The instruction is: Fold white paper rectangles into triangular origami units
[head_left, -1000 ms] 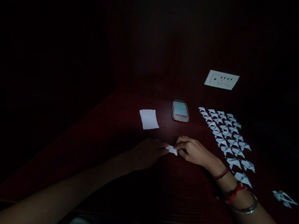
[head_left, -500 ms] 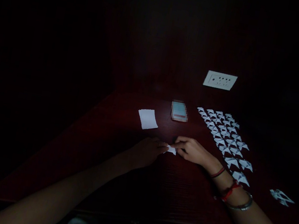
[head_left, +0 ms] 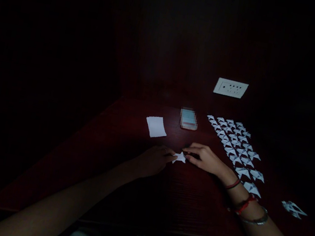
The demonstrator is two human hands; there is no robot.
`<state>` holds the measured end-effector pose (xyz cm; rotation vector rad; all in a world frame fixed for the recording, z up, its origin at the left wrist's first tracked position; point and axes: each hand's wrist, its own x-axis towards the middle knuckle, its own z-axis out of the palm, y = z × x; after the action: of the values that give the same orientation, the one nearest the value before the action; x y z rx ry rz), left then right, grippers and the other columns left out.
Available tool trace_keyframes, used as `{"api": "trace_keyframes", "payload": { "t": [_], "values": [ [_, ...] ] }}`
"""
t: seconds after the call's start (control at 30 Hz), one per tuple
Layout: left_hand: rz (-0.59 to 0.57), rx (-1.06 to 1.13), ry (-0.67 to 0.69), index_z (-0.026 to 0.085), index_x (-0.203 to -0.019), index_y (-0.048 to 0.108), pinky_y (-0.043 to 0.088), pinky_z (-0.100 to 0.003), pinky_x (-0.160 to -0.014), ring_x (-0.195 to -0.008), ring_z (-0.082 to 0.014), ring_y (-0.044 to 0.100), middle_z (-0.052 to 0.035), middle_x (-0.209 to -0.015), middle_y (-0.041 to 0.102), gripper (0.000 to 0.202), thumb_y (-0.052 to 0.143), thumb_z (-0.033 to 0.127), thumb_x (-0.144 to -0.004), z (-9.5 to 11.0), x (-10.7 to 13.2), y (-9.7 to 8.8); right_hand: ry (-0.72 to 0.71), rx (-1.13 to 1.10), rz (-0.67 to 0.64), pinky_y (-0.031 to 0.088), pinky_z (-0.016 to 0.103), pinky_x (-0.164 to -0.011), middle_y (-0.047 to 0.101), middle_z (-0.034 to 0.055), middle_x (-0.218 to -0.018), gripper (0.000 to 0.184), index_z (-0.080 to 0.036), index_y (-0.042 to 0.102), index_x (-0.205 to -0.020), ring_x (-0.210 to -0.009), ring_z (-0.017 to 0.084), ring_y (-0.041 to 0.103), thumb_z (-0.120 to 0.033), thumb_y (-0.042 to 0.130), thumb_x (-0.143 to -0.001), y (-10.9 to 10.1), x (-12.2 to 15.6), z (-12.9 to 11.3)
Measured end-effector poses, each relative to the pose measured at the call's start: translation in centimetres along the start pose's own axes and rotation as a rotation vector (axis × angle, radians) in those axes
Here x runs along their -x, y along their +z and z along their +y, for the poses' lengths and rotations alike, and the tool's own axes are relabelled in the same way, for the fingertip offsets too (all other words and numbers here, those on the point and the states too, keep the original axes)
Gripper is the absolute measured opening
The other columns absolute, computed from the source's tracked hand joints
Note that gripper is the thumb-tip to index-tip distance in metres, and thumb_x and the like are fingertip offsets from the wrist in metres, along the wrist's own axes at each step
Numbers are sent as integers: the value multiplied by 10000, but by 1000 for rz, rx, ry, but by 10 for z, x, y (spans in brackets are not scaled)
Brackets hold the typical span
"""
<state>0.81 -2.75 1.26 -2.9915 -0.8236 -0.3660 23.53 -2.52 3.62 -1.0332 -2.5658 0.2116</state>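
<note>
Right hand (head_left: 204, 159) is lifting its forefinger off the folded paper (head_left: 180, 157); thumb and finger are parting near its one-to-three o'clock side, baring a pointed twelve-o'clock tip. Folding is probably pausing between creases. Left hand (head_left: 154, 160) is clamping the nine-o'clock end. Paper is lying on the table (head_left: 191, 205), between the hands. Against the earlier frame, more white is showing; sheet stack (head_left: 156, 127), ten o'clock, and folded pieces (head_left: 231, 150), two o'clock, are staying put.
</note>
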Motion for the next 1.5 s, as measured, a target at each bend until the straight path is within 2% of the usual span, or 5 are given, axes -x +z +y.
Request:
{"api": "trace_keyframes", "payload": {
  "t": [0.13, 0.47, 0.93, 1.23, 1.5],
  "values": [
    [50, 83, 25, 195, -1188, 363, 346, -321, -881, -1048, -169, 401, -44, -1154, 438, 490, 443, 53, -726, -2, -1, 0, -10, 6, -22, 427, 287, -727, 538, 67, -915, 374, -174, 528, -1101, -818, 156, 519, -337, 509, -765, 2, -2, -3],
    [98, 176, 89, 212, -1158, 395, 347, -324, -907, -1070, -163, 391, -44, -1154, 424, 413, 405, 70, -770, 3, -1, -2, -60, 84, 22, 392, 298, -762, 555, 48, -865, 268, -230, 577, -1026, -832, 146, 506, -153, 471, -792, 14, -6, 8],
    [156, 87, -49, 188, -1095, 461, 365, -336, -862, -994, -160, 425, -51, -1059, 464, 311, 403, 107, -800, -15, -5, 5, 345, -50, 98, 452, 301, -715, 605, 108, -981, 514, -159, 403, -1219, -840, 199, 577, -318, 518, -744, 18, -9, -14],
    [177, 41, -11, 198, -1092, 460, 347, -341, -878, -1025, -173, 402, -56, -1104, 441, 312, 406, 105, -800, -6, -7, -5, 255, -126, 143, 432, 256, -731, 610, 40, -848, 410, -168, 529, -1094, -758, 129, 554, -71, 525, -696, 20, -14, -9],
    [86, 32, 30, 249, -1183, 388, 319, -361, -910, -1116, -194, 325, -13, -1185, 427, 386, 405, 131, -815, -12, -5, 7, 122, -64, 39, 426, 246, -765, 597, 44, -882, 225, -199, 641, -905, -807, 130, 554, -135, 482, -759, 17, -11, -12]
  ]
}}
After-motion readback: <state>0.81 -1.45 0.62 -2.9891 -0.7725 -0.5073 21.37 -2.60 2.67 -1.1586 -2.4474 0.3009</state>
